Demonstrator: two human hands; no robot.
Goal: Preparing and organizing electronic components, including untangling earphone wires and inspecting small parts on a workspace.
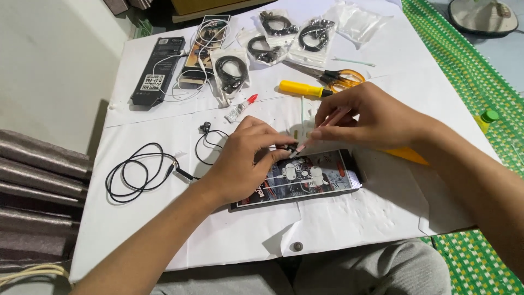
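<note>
White paper sheets (349, 218) are covering the work surface, with all items lying on them.

Left hand (245, 158): fingers curled, pinching a small black earbud piece (290, 147) between thumb and forefinger, just above the upper edge of a flat glossy earphone box (305, 183) that is lying face up in front of the person.

Right hand (365, 117): fingers closing around a thin pale stick (322, 131), its tip touching the black piece held by the left hand. The two hands are meeting over the middle of the sheet.

Black earphone cable (136, 172): lying coiled to the left of the left hand, its wire running toward that hand; a second earbud (205, 128) is resting apart, just above the loop of wire.

Small glue tube with red cap (240, 109): lying near the centre, above the left hand.

Yellow-handled screwdriver (300, 88) and orange-handled scissors (341, 79): lying side by side, just beyond the right hand.

Clear bags with coiled black cables (273, 41): grouped along the far edge.

Long black box (158, 71): lying at the far left, with loose white earphones (191, 74) beside it.

Green patterned mat (475, 71): showing at the right of the sheets.
</note>
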